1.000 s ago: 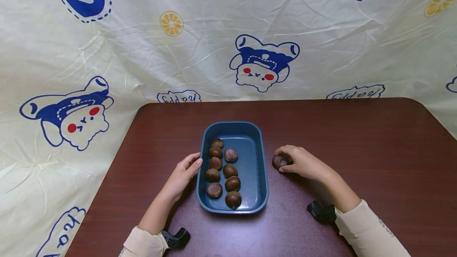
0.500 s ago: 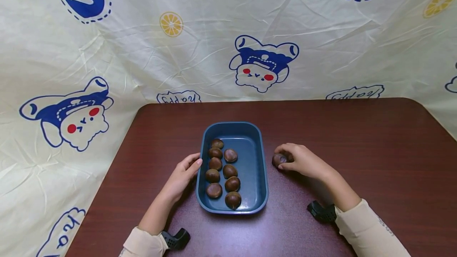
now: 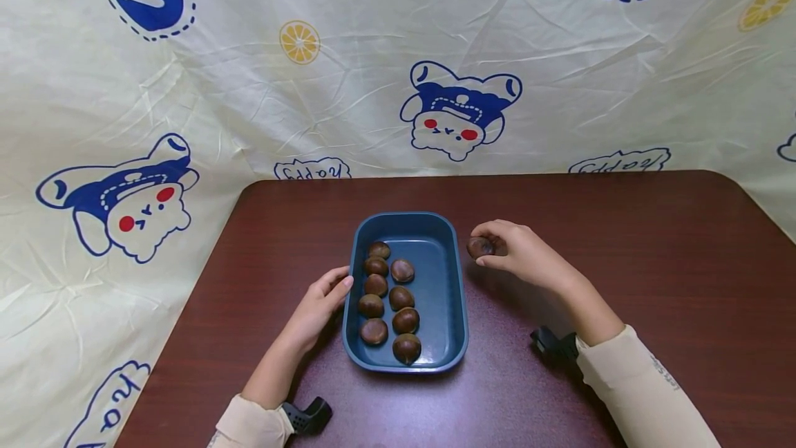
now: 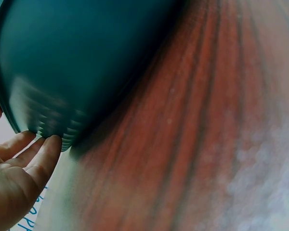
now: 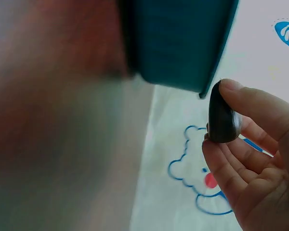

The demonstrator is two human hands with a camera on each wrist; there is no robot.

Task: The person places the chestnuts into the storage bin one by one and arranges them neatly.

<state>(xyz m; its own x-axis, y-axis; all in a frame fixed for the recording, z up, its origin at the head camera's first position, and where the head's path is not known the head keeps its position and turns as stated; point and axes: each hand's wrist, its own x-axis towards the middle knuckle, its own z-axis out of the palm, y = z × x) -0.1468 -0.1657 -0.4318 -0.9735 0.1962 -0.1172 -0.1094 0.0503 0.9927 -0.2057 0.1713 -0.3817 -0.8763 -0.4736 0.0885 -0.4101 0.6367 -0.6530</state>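
My right hand (image 3: 528, 254) pinches a brown chestnut (image 3: 479, 247) between thumb and fingertips, to the right of the blue tray (image 3: 435, 370). In the right wrist view the chestnut (image 5: 223, 115) appears edge-on, with its dark shell toward the tray's outer wall (image 5: 180, 43). At the tray's left side my left hand (image 3: 318, 308) holds the rim, its thumb at the top edge. Seen from the left wrist, its fingertips (image 4: 50, 144) press against the outer wall. Inside the tray lie two columns of chestnuts, such as this one (image 3: 407, 349), filling the left half.
The tray stands on a dark reddish-brown table (image 3: 653, 261) with rounded far corners. Behind and beside it hangs a pale cloth (image 3: 348, 102) printed with blue cartoon figures and orange slices. Each wrist carries a black camera mount (image 3: 307, 416).
My right hand has lifted its chestnut off the table and moved it away from the body, slightly toward the tray. My left hand and the tray have stayed in place.
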